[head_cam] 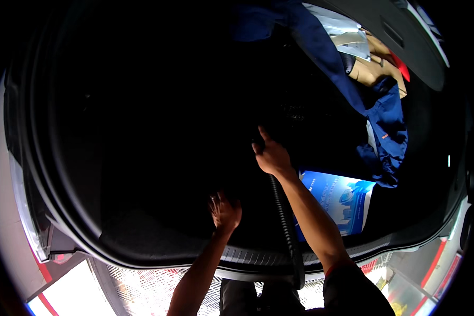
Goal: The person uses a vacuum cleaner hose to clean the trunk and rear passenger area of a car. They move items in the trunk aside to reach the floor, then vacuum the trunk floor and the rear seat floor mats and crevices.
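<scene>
A ribbed black vacuum hose (282, 209) runs over the sill of a car's boot up to my right hand (273, 156). That hand is closed around its dark end, with the index finger pointing forward. Whatever nozzle is there is lost in the darkness. To the left and nearer the sill, my left hand (224, 211) is low over the black boot floor (150, 221), fingers somewhat apart and nothing visible in it. Whether it touches the floor I cannot tell. A blue and white printed box or folder (335, 201) lies right of the hose, partly behind my right forearm.
A dark blue garment (389, 130) sprawls along the right side. Beyond it are a brown paper bag (373, 71) and clear plastic wrapping (353, 45). The ribbed sill plate (252, 256) borders the near edge, above a patterned floor (142, 288). Much of the boot's interior is too dark to make out.
</scene>
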### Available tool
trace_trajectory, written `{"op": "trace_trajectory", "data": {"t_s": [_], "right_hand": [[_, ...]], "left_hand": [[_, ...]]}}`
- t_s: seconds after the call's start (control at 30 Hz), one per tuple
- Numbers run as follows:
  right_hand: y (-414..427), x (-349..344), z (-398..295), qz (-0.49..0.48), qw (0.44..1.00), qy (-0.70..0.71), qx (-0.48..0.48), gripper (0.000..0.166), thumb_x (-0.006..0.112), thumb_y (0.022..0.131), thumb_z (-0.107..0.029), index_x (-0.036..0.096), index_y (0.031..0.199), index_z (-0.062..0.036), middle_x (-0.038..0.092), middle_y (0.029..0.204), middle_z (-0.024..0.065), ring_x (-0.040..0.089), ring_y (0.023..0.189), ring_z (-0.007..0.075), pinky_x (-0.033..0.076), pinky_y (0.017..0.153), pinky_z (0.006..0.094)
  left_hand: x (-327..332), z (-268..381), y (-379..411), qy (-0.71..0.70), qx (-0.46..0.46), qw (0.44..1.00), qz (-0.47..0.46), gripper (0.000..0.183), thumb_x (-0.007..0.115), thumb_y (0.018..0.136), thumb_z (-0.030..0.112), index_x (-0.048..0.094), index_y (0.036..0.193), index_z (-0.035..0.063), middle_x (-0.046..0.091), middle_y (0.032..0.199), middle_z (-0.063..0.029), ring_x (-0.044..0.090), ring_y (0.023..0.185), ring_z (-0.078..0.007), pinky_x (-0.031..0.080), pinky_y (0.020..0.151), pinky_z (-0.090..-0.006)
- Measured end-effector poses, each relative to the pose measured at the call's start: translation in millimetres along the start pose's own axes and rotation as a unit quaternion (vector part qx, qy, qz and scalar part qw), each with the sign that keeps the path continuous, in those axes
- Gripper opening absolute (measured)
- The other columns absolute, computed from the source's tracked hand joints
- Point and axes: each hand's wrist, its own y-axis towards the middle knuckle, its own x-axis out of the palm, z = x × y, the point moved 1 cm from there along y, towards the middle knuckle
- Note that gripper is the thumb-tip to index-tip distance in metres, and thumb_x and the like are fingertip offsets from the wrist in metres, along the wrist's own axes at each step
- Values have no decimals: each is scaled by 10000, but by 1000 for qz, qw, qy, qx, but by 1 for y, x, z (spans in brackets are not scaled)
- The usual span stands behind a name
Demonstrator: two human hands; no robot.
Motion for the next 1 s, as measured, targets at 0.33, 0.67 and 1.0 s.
{"op": "trace_trajectory", "data": {"t_s": [0.33, 0.67, 1.0], "right_hand": [[211, -72, -90, 158, 986, 4, -53, 594, 479, 943, -425, 319, 1490, -255, 533, 1374, 132, 493, 1280, 345, 415, 1062, 457], [147, -63, -44, 103, 983, 3, -154, 554, 528, 952, -342, 399, 1448, -132, 552, 1313, 220, 527, 1215, 393, 423, 1038, 429], [172, -156, 72, 303, 953, 32, 0, 562, 546, 915, -370, 422, 1437, -203, 609, 1233, 215, 581, 1143, 396, 462, 987, 465]], "left_hand": [[31, 3, 141, 186, 6, 976, 110, 677, 532, 866, 281, 282, 1447, 39, 190, 1530, -238, 156, 1413, -486, 159, 1097, -685], [29, 7, 146, 166, 2, 977, 137, 689, 543, 804, 254, 351, 1431, 45, 209, 1541, -223, 152, 1417, -488, 152, 1093, -680], [36, 16, 146, 144, -3, 980, 135, 653, 528, 834, 222, 345, 1443, 74, 221, 1554, -176, 153, 1434, -439, 141, 1115, -644]]}}
